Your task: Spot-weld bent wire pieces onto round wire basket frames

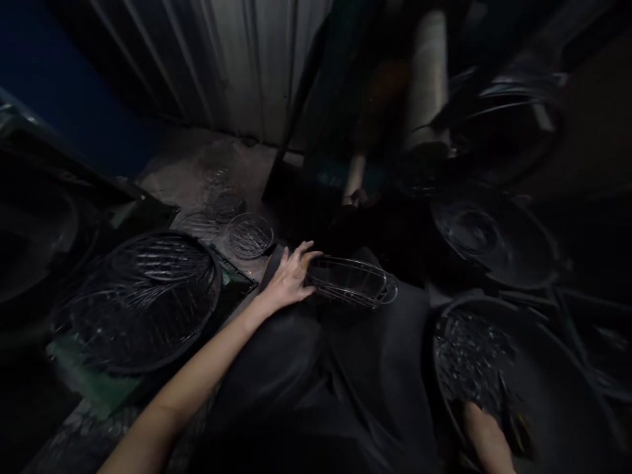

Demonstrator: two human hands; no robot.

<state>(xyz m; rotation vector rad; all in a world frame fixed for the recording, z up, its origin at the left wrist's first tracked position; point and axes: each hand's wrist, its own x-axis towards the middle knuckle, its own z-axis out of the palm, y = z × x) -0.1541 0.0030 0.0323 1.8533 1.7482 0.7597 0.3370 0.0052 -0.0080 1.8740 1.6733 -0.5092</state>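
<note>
My left hand [291, 276] grips the left end of a shallow oval wire basket [353, 283] of thin metal rods. The basket rests over my lap on dark trousers [365, 349], fingers on its far side and thumb on the near side. My right hand [486, 434] reaches into a wide dark pan [557, 382] at the lower right, its fingers dark and blurred. Beside that hand lies a tool with a yellowish handle [521, 428], too dim to name. Many small shiny pieces [469, 349] cover the pan's left part.
To my left, a large round dark tub [214, 283] holds many wire pieces, on a green crate [93, 382]. Round wire grids [250, 236] lie on the floor beyond. Another dark basin [523, 257] stands at right. A pale cylinder [428, 72] and corrugated wall [247, 72] are behind.
</note>
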